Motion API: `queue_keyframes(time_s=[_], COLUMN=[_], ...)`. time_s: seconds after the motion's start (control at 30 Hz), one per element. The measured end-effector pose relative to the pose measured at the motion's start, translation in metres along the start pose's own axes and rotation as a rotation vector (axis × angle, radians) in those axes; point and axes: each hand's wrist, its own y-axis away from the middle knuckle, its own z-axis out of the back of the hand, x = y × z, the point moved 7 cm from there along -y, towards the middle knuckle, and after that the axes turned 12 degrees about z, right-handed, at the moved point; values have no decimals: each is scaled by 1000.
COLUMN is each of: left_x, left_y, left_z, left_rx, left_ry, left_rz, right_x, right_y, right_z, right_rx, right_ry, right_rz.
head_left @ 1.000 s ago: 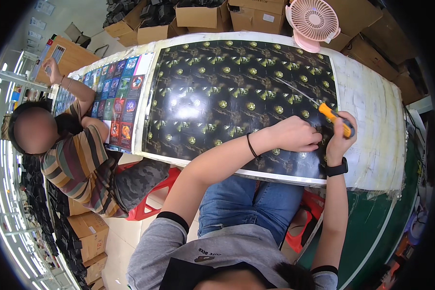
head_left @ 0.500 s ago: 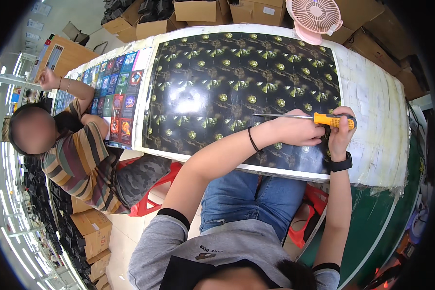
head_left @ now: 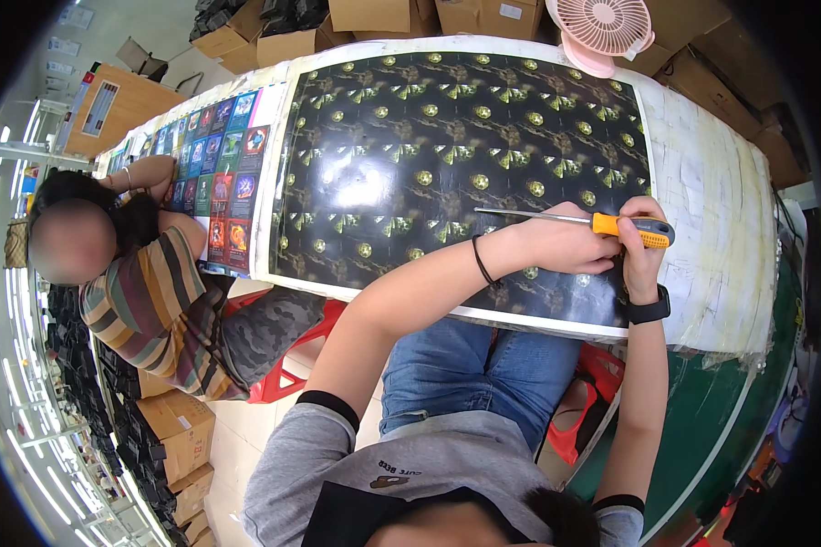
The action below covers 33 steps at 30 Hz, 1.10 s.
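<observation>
My right hand [head_left: 641,251] is closed around a screwdriver with a yellow and black handle [head_left: 608,223], its long metal shaft pointing left, nearly horizontal, above a large glossy dark sheet [head_left: 365,128] printed with repeating pale-green pictures and white-edged. My left hand [head_left: 566,239] rests with curled fingers on that sheet, just below the shaft and beside my right hand; whatever its fingertips may grip is hidden.
At left a co-worker in a striped shirt [head_left: 146,310] leans at the table beside a sheet of colourful cards [head_left: 219,173]. A pink fan [head_left: 600,23] stands at the back edge, cardboard boxes [head_left: 388,14] behind. Red stools [head_left: 597,401] are below.
The screwdriver has turned from a diagonal, tip toward the back, to nearly horizontal, tip leftward. My hands have shifted slightly. The co-worker's raised hand has come down.
</observation>
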Motion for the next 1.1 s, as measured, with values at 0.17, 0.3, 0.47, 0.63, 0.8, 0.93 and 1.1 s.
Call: queue_keyframes(time_s=[0.17,0.3,0.47,0.63,0.8,0.93,1.1], left_x=[3,8,11,14,16,15,12], left_y=[-1,-2,-2,1,1,0,-1], left_z=[-10,-15,-17,-18,-18,-12,-9], left_rx=[-20,-24,-5,-43,-41,-17,-72], left_ry=[3,-28,-24,55,79,134,139], left_rz=[-11,51,57,21,51,107,58], right_x=[7,12,16,24,25,20,20], right_y=[0,-1,-2,-2,-1,-2,0], right_z=[-7,-12,-19,-32,-33,-30,-28], right_rx=[100,164,206,256,213,192,189], right_ry=[55,80,66,114,142,80,78], right_rz=[30,93,156,232,232,153,205])
